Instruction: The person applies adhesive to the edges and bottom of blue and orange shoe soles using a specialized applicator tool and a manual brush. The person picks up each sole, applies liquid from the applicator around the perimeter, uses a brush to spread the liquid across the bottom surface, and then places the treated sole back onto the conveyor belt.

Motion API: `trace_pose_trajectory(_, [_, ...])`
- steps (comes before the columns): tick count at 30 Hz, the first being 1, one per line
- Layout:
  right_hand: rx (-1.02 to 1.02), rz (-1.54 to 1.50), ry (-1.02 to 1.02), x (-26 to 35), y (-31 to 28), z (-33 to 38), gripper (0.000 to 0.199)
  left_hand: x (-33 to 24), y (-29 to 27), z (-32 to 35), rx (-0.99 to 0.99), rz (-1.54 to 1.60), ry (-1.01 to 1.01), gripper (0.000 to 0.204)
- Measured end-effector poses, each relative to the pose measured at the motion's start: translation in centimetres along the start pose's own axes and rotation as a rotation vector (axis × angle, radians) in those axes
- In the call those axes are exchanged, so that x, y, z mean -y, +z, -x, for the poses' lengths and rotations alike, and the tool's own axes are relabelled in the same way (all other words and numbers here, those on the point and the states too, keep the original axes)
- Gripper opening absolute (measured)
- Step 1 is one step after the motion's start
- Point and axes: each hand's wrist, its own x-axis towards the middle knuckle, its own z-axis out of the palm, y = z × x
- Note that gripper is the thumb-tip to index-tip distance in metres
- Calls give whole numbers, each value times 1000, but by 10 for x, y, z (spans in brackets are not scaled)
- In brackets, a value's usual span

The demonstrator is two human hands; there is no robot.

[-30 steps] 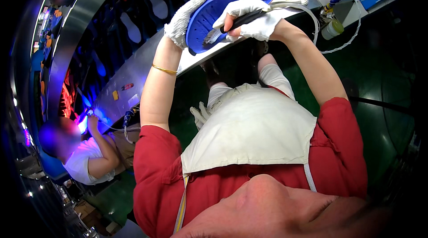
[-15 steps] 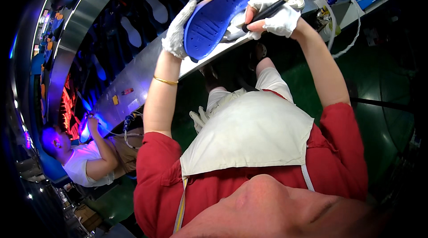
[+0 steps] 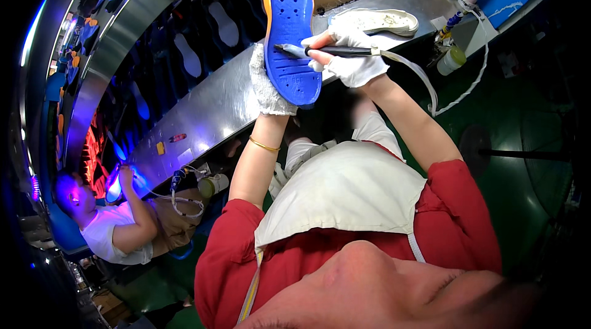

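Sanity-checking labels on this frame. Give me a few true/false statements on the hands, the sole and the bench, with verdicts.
1. The left hand, in a white glove, holds the blue shoe sole. True.
2. The right hand is bare. False: it wears a white glove.
3. The right hand holds a dark brush tool with its tip on the sole. True.
4. The sole has a green rim. False: the rim is orange.
5. A white sole lies on the metal bench. True.

Red short-sleeved shirt, cream apron, white knit gloves, thin gold bracelet
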Motion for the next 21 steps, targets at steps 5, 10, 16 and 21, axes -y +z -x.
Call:
trace_pose_trajectory(5, [344, 28, 102, 25, 13, 3, 14, -9, -18, 4, 111, -38, -38, 58])
trace_pose_trajectory(10, [99, 26, 341, 18, -33, -46, 14, -8, 21, 31, 140, -8, -124, 65])
trace_pose_trajectory(16, [-225, -38, 100, -7, -57, -81, 9, -8, 10, 35, 205, -52, -195, 76])
trace_pose_trajectory(21, [82, -177, -14, -24, -11, -17, 11, -20, -10, 35, 71, -180, -44, 68])
